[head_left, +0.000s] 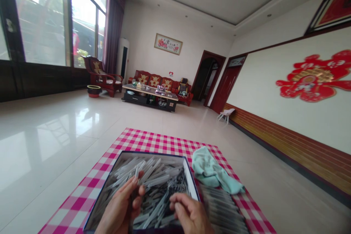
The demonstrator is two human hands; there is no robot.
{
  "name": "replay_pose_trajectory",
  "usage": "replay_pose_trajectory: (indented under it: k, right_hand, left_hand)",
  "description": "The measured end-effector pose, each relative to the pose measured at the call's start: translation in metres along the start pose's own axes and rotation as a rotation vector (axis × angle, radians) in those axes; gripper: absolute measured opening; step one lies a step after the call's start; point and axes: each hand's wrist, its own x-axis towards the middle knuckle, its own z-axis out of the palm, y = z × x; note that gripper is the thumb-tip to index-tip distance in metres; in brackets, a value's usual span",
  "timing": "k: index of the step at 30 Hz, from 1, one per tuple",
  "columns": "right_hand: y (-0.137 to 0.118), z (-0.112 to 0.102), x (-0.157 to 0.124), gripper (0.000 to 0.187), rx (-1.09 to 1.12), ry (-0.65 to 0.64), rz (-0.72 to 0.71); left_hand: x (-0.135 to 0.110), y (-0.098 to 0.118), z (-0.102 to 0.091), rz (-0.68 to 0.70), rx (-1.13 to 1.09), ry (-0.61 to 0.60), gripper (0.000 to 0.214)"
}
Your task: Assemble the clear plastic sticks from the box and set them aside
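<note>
A dark-rimmed box (192,179) full of several thin grey and clear strips (157,179) lies on a pink-and-white checked cloth (153,140). My left hand (120,206) is over the box's near left part, fingers closed around a thin dark strip held upright. My right hand (189,214) hovers at the near right of the box, fingers curled down into the pile; what they pinch is hidden. A row of dark strips (222,208) lies on the cloth just right of the box.
A crumpled pale green cloth (212,173) rests right of the box. Glossy tiled floor surrounds the checked cloth. Far off stand a low coffee table (149,97), a red sofa (161,80), an armchair (102,75) and a small white stool (226,114).
</note>
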Motion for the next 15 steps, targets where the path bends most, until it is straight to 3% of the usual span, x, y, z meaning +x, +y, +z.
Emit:
replay_pose_trajectory:
  k: [4,8,12,15]
  right_hand:
    - [0.009,-0.024,0.038,0.028,-0.349,0.033,-0.192]
    - [0.016,-0.006,0.062,0.033,-0.490,-0.155,-0.308]
    - [0.022,0.009,0.061,0.027,-0.632,-0.271,-0.354]
    - [0.023,0.005,0.051,0.019,-0.710,-0.298,-0.345]
  left_hand:
    - [0.002,0.011,-0.007,0.008,-0.074,0.042,0.029]
    - [0.003,0.021,-0.013,0.012,-0.139,0.055,0.016]
    - [0.003,0.025,-0.012,0.018,-0.134,0.042,0.015]
    - [0.002,0.025,-0.011,0.018,-0.133,0.035,0.015]
